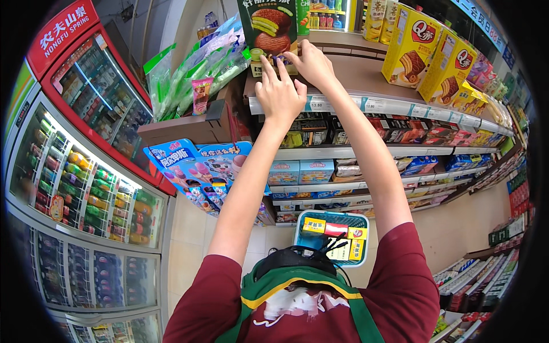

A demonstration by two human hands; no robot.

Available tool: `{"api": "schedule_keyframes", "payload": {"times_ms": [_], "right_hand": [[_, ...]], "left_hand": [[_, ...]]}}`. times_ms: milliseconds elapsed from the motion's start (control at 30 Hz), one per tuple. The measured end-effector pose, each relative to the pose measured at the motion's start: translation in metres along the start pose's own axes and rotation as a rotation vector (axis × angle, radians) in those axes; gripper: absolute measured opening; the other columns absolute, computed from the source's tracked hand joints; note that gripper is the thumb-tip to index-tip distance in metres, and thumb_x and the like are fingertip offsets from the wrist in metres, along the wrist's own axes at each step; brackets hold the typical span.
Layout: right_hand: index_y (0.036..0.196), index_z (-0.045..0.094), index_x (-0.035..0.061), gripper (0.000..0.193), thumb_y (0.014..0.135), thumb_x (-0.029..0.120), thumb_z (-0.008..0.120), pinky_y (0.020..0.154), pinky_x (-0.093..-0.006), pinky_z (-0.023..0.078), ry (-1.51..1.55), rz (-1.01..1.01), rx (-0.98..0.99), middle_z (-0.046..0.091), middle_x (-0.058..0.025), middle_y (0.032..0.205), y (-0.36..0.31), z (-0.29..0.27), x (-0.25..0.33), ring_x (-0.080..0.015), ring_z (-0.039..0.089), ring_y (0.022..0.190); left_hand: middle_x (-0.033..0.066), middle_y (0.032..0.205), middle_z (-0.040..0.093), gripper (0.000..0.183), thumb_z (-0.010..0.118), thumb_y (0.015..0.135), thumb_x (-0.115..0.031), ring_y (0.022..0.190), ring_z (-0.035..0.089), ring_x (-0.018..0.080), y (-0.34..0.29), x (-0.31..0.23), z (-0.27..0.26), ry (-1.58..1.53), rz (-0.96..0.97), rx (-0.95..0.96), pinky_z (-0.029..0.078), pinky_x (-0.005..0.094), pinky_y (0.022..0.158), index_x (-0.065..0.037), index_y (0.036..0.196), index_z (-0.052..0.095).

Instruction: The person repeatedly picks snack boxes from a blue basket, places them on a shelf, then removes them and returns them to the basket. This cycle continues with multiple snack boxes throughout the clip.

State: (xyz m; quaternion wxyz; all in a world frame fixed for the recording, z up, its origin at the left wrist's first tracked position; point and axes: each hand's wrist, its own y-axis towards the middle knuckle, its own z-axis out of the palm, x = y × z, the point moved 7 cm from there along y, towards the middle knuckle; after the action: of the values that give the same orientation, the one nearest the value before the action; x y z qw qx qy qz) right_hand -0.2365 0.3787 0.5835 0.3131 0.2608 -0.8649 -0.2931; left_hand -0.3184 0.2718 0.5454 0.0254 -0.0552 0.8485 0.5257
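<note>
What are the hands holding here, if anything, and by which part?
Both hands, left hand and right hand, are at the bottom edge of a dark green snack box on the top shelf. Whether they truly grip it cannot be told.
</note>
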Motion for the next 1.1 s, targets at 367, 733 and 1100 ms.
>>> {"api": "schedule_keyframes", "payload": {"times_ms": [367,733,1100], "right_hand": [[0.102,0.06,0.0007,0.057,0.092,0.057,0.063,0.082,-0.0437,0.054,-0.022,0.009,0.022,0.072,-0.0161,0.098,0.002,0.002,-0.001,-0.0331,0.069,0.098],[0.101,0.062,0.0006,0.057,0.09,0.057,0.064,0.082,-0.0426,0.054,-0.038,0.002,0.009,0.072,-0.016,0.096,0.0,0.0,0.002,-0.0323,0.069,0.095],[0.11,0.063,0.0016,0.045,0.091,0.042,0.066,0.09,-0.0458,0.053,-0.047,-0.056,-0.133,0.065,-0.0173,0.114,-0.016,-0.029,0.016,-0.0353,0.063,0.109]], "left_hand": [[0.0407,0.143,0.046,0.068,0.058,0.079,-0.032,0.118,0.062,0.0392,0.0,0.001,0.0,-0.007,0.006,-0.012,0.049,0.0435,0.082,0.006,0.135,0.059],[0.04,0.141,0.048,0.066,0.058,0.082,-0.032,0.12,0.063,0.0379,-0.001,0.0,-0.003,0.013,-0.008,-0.028,0.05,0.0445,0.085,0.009,0.135,0.057],[0.0377,0.145,0.046,0.077,0.061,0.082,-0.033,0.122,0.06,0.0396,0.0,0.001,-0.002,-0.087,-0.046,-0.05,0.048,0.0468,0.092,0.013,0.142,0.043]]}}
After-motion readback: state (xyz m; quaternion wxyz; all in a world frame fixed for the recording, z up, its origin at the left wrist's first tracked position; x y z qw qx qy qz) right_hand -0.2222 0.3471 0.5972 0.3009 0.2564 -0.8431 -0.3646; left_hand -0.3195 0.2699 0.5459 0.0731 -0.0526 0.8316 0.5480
